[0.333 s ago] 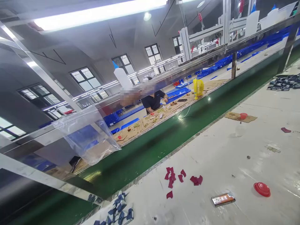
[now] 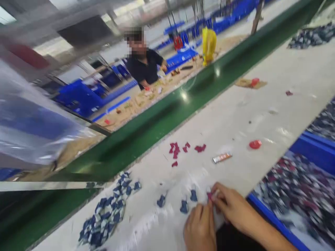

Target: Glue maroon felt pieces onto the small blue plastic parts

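Both my hands rest low on the white worktable [image 2: 235,118]. My left hand [image 2: 200,228] and my right hand [image 2: 232,207] meet with fingers pinched around a small red piece [image 2: 210,195]; the picture is blurred, so I cannot tell which hand grips it. A few small blue pieces [image 2: 184,205] lie just left of my fingers. A heap of blue pieces [image 2: 104,216] sits farther left. Loose red pieces [image 2: 180,150] lie beyond my hands.
A blue bin [image 2: 295,195] full of dark pieces stands at my right. A small wrapped bar [image 2: 222,157] and a red disc [image 2: 255,144] lie on the table. A green conveyor belt [image 2: 162,118] runs past. Across it a person [image 2: 143,68] works beside a yellow fan [image 2: 208,43]. A clear plastic bag [image 2: 34,132] hangs at left.
The view has tipped down, so my two hands and the blue bin have come into sight. The pictures are smeared by the head's motion.
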A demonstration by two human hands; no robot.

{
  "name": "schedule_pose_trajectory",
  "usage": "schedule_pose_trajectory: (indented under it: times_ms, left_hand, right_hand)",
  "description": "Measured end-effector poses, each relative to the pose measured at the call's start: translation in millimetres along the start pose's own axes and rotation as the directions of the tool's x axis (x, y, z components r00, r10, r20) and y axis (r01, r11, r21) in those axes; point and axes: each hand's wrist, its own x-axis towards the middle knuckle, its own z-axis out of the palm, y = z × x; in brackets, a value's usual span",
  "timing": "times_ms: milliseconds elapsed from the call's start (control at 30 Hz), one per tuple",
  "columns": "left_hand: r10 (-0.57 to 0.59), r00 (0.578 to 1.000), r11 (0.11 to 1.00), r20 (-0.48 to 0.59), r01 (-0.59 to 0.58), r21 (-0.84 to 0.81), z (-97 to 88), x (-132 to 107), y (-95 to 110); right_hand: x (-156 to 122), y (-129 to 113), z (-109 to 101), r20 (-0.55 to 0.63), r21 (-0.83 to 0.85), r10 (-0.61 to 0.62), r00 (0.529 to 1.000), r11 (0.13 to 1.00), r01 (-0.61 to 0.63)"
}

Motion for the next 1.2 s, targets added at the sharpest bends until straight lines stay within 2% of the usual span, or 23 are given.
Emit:
schedule_pose_trajectory:
  times_ms: [67,267,400,567,667,733,900,1033,1200]
  left_hand:
    - [0.116,0.989,0.993,-0.090,-0.115,0.014,-2.1,8.3,-0.5]
    - [0.160,0.984,0.986,0.081,-0.155,-0.064,-8.7,21.9,-0.6]
    - [0.168,0.980,0.984,0.111,-0.160,-0.077,-12.3,22.8,-0.4]
    - [0.179,0.976,0.982,0.126,-0.170,-0.076,-12.2,26.2,-1.5]
    - [0.194,0.972,0.981,0.129,-0.189,-0.049,-14.1,22.6,-0.9]
    - [0.203,0.966,0.978,0.159,-0.208,0.019,-16.3,15.5,1.3]
    - [0.205,0.928,0.953,0.310,-0.262,0.154,-21.1,-4.4,12.9]
    - [0.138,0.896,0.959,0.422,-0.228,0.171,-24.1,-5.0,21.7]
    - [0.090,0.886,0.971,0.455,-0.180,0.158,-27.5,0.4,24.7]
  right_hand:
    - [-7.9,-5.1,-3.9,0.043,0.127,0.041,0.998,0.991,-0.046]
    - [-17.9,-13.8,-8.7,-0.024,0.225,0.107,0.994,0.969,-0.099]
    - [-15.1,-12.2,-7.8,-0.024,0.214,0.136,0.990,0.969,-0.128]
    - [-12.7,-12.9,-15.7,0.027,0.292,0.178,0.984,0.940,-0.178]
    - [-9.6,-20.4,-19.9,0.062,0.259,0.241,0.969,0.933,-0.249]
    - [-5.7,-25.0,-19.6,0.033,0.213,0.263,0.964,0.941,-0.264]
    - [2.1,-27.1,-14.2,-0.057,0.059,0.259,0.964,0.965,-0.256]
    - [1.6,-29.1,-15.2,-0.063,-0.009,0.289,0.955,0.957,-0.290]
    - [0.5,-30.9,-15.2,-0.059,0.017,0.291,0.955,0.957,-0.290]
